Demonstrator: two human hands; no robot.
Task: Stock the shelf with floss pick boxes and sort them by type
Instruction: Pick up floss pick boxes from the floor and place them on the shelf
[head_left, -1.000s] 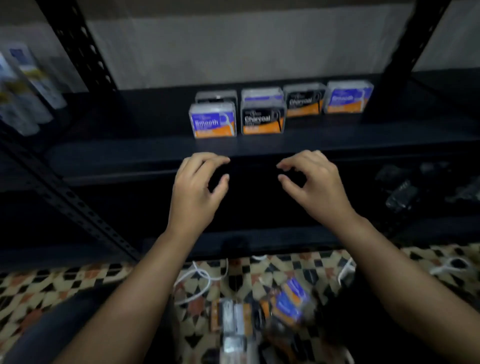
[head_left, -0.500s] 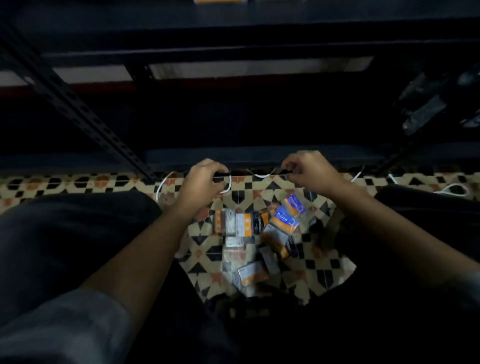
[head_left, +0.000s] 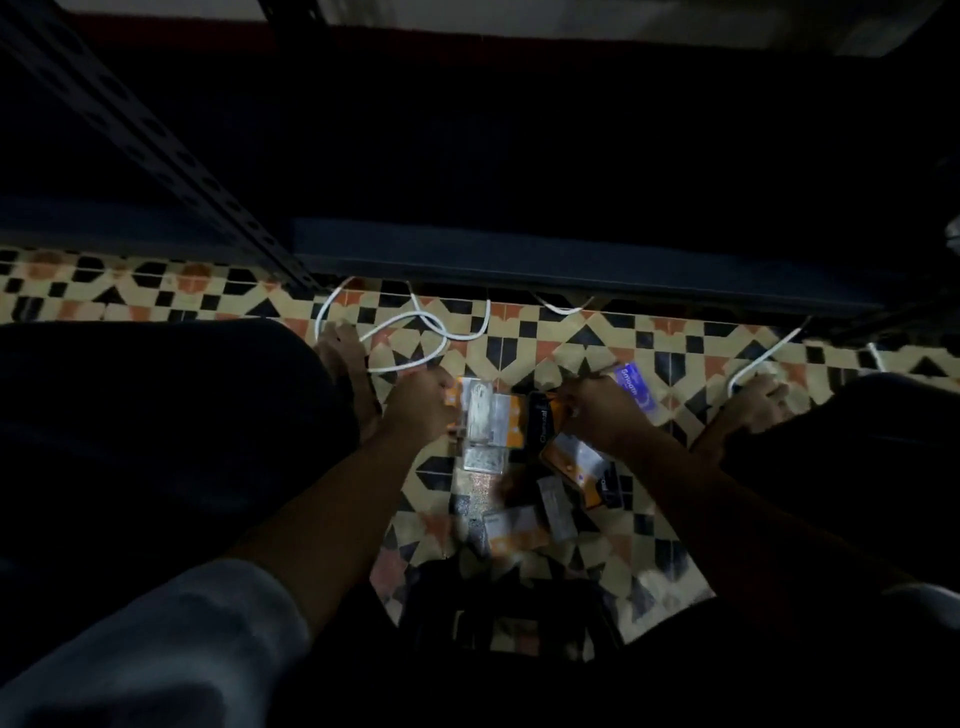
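Several floss pick boxes (head_left: 519, 525) lie in a loose pile on the patterned tile floor (head_left: 524, 332) between my knees. My left hand (head_left: 418, 402) grips the left edge of an orange and clear box (head_left: 485, 415) at the top of the pile. My right hand (head_left: 597, 413) is curled over the pile's right side. Its fingertips touch a black Charcoal box (head_left: 540, 418), and a blue Smooth box (head_left: 636, 387) sticks out just beyond its knuckles. Blur hides which box the right hand holds. The shelf with the stocked boxes is out of view.
The black bottom shelf edge (head_left: 571, 265) runs across just beyond the pile, with a perforated post (head_left: 171, 156) at left. White cables (head_left: 410, 338) loop on the floor by my bare feet (head_left: 345, 358), (head_left: 753, 405). A dark bag (head_left: 509, 613) lies below the pile.
My view dropped from the shelf to the floor. Both hands came down from the shelf front, past the cables, onto the pile of boxes.
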